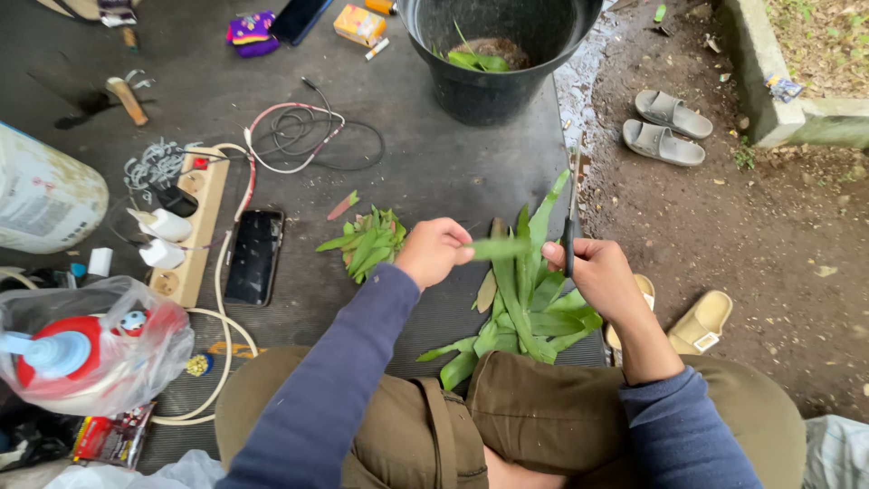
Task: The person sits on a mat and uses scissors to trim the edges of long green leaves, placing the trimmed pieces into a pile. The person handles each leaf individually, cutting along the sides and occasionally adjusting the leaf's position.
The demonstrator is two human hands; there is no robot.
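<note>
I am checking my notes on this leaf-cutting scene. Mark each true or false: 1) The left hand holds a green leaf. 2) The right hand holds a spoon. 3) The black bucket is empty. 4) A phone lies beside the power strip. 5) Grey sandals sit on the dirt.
1) True: the left hand pinches a green leaf.
2) False: the right hand grips a knife, blade up.
3) False: the black bucket holds green leaves and brownish matter.
4) True: the phone lies right of the power strip.
5) True: the grey sandals rest on the dirt.
</note>
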